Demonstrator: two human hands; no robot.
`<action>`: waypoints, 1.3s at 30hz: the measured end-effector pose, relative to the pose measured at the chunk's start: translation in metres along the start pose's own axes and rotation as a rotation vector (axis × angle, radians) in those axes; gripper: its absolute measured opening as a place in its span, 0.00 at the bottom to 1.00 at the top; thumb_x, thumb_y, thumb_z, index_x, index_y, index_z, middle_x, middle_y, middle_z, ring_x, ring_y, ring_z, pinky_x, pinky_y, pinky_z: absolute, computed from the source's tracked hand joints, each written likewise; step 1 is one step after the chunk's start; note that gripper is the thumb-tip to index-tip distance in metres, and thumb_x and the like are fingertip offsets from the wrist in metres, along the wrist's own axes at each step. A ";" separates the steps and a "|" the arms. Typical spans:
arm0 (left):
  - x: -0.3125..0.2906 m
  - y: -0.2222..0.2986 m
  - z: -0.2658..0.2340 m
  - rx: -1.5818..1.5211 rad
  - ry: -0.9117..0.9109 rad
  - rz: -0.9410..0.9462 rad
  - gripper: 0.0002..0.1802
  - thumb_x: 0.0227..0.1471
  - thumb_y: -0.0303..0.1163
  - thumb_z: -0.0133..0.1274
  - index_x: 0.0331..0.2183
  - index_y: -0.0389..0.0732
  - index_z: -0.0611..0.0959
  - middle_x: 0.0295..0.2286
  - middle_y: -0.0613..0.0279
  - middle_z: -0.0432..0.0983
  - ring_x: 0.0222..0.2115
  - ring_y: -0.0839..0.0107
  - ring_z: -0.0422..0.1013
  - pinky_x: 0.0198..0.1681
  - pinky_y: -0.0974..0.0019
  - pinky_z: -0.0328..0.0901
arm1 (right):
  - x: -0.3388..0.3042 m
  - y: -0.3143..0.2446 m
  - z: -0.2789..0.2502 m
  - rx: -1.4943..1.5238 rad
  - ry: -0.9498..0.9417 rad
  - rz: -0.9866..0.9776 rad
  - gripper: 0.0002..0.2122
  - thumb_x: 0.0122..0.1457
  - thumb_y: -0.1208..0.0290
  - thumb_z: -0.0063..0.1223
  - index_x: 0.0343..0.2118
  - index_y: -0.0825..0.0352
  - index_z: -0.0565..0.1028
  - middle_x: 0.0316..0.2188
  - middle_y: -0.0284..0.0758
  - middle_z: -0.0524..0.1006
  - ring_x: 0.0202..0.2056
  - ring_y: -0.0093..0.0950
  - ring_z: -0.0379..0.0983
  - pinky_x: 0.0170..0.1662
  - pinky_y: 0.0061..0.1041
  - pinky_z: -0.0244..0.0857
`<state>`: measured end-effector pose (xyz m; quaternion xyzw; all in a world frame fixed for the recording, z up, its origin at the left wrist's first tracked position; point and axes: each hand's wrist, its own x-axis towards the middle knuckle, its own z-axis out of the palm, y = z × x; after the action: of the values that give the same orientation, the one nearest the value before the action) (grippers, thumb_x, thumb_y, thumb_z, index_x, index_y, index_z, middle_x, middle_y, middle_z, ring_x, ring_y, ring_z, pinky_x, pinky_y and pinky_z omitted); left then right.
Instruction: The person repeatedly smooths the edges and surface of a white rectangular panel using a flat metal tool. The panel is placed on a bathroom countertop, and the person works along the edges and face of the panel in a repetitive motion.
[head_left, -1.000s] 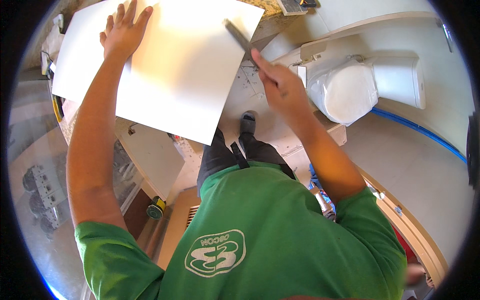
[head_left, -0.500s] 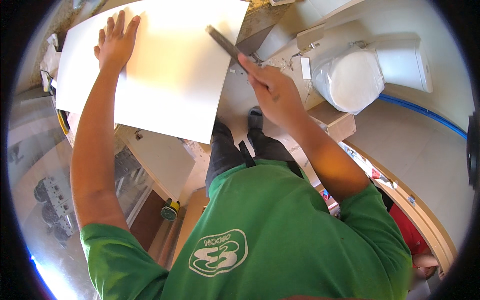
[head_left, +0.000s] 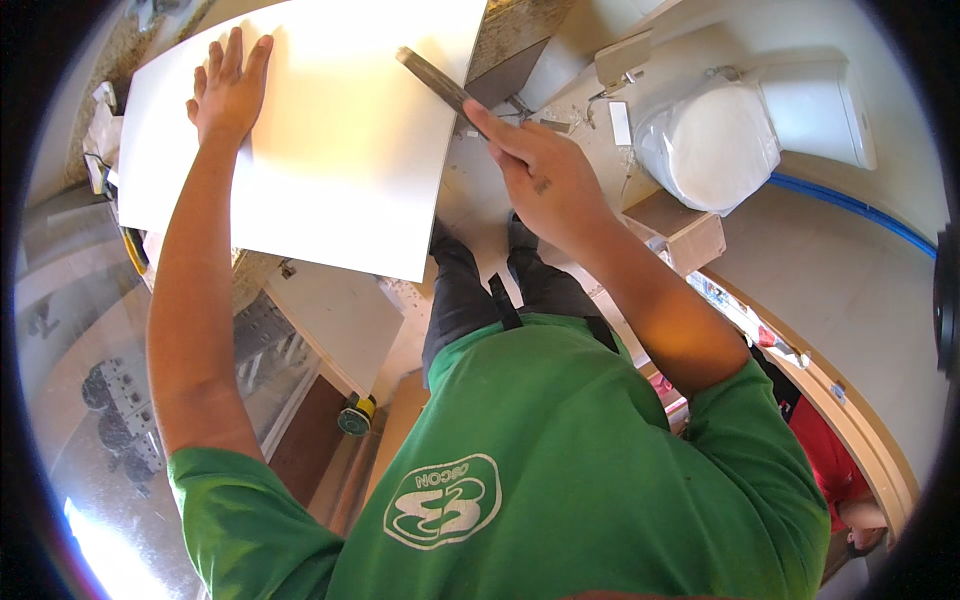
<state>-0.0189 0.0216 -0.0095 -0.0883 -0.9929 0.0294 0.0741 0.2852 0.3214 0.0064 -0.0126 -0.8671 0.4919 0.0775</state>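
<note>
Left hand (head_left: 228, 105) rests flat, fingers spread, on the white panel (head_left: 340, 190), which lies across the surface (head_left: 515, 32), one corner jutting past the near edge; right hand (head_left: 540, 170) grips a dark bar (head_left: 432, 76), tip over the panel!

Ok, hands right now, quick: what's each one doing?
Left hand: open, fingers spread on the board.
Right hand: closed, holding the dark bar.

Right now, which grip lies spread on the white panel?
The left grip, open and palm down on the white panel; the right grip is closed around a dark, narrow tool.
</note>
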 end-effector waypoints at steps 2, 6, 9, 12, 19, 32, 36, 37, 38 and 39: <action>0.000 0.000 0.001 0.023 0.000 -0.001 0.48 0.57 0.79 0.28 0.71 0.67 0.54 0.72 0.64 0.44 0.72 0.51 0.39 0.71 0.38 0.35 | -0.021 -0.017 -0.013 -0.120 -0.151 0.107 0.29 0.64 0.81 0.49 0.66 0.46 0.69 0.27 0.40 0.73 0.29 0.38 0.72 0.38 0.32 0.69; -0.001 -0.001 0.002 -0.027 0.010 -0.007 0.47 0.58 0.78 0.29 0.71 0.66 0.54 0.72 0.64 0.45 0.72 0.51 0.40 0.71 0.37 0.35 | -0.052 -0.047 -0.018 -0.043 -0.317 0.218 0.28 0.64 0.80 0.49 0.65 0.46 0.70 0.28 0.40 0.74 0.28 0.37 0.72 0.38 0.32 0.69; -0.002 -0.001 0.002 -0.032 0.016 -0.002 0.47 0.58 0.77 0.29 0.71 0.66 0.54 0.72 0.63 0.45 0.72 0.50 0.40 0.71 0.37 0.35 | -0.024 -0.031 -0.008 -0.173 -0.174 0.164 0.27 0.64 0.80 0.49 0.65 0.47 0.71 0.28 0.40 0.73 0.27 0.37 0.71 0.38 0.32 0.69; -0.002 -0.001 0.003 -0.015 0.033 0.001 0.47 0.57 0.78 0.29 0.71 0.67 0.55 0.72 0.64 0.45 0.72 0.51 0.40 0.71 0.36 0.36 | 0.014 -0.004 0.002 -0.026 -0.004 -0.006 0.28 0.64 0.80 0.49 0.65 0.47 0.70 0.28 0.41 0.74 0.28 0.39 0.72 0.37 0.33 0.69; 0.002 -0.008 0.015 -0.009 0.058 0.006 0.47 0.57 0.79 0.27 0.71 0.69 0.54 0.72 0.66 0.45 0.72 0.51 0.42 0.70 0.34 0.38 | -0.049 -0.031 -0.016 -0.128 -0.240 0.134 0.30 0.62 0.79 0.49 0.67 0.49 0.67 0.29 0.46 0.71 0.30 0.46 0.72 0.35 0.41 0.68; -0.012 0.018 -0.031 -0.107 -0.225 -0.127 0.42 0.65 0.66 0.35 0.72 0.56 0.53 0.72 0.59 0.41 0.72 0.50 0.35 0.73 0.42 0.31 | -0.039 -0.045 -0.014 -0.163 -0.143 0.068 0.26 0.64 0.82 0.49 0.64 0.55 0.72 0.24 0.39 0.70 0.27 0.30 0.68 0.36 0.23 0.65; -0.022 0.034 -0.063 -0.114 -0.228 -0.134 0.41 0.65 0.65 0.35 0.71 0.56 0.54 0.72 0.59 0.40 0.73 0.51 0.35 0.73 0.42 0.31 | 0.000 -0.014 -0.004 -0.095 -0.047 0.003 0.29 0.61 0.82 0.50 0.65 0.50 0.71 0.24 0.41 0.71 0.26 0.36 0.70 0.34 0.31 0.67; -0.023 0.036 -0.067 -0.112 -0.233 -0.137 0.41 0.65 0.65 0.35 0.71 0.56 0.54 0.72 0.59 0.40 0.73 0.52 0.34 0.73 0.43 0.31 | 0.016 -0.003 -0.002 -0.082 -0.017 -0.015 0.29 0.61 0.82 0.50 0.65 0.49 0.71 0.23 0.41 0.71 0.25 0.35 0.70 0.34 0.31 0.66; -0.024 0.037 -0.070 -0.109 -0.236 -0.140 0.41 0.66 0.65 0.34 0.71 0.56 0.54 0.72 0.59 0.40 0.73 0.52 0.34 0.73 0.43 0.31 | 0.023 0.003 0.000 -0.088 -0.014 0.010 0.29 0.62 0.82 0.50 0.65 0.49 0.71 0.23 0.41 0.71 0.25 0.35 0.70 0.33 0.31 0.66; -0.024 0.037 -0.072 -0.105 -0.241 -0.141 0.41 0.66 0.65 0.34 0.71 0.56 0.54 0.72 0.59 0.39 0.73 0.52 0.34 0.73 0.43 0.31 | 0.026 0.006 -0.001 -0.093 -0.010 0.037 0.29 0.62 0.82 0.50 0.65 0.49 0.71 0.23 0.41 0.71 0.25 0.35 0.70 0.33 0.30 0.66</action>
<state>0.0216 0.0572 0.0551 -0.0181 -0.9985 -0.0172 -0.0484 0.2595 0.3273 0.0051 -0.0298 -0.8890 0.4525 0.0635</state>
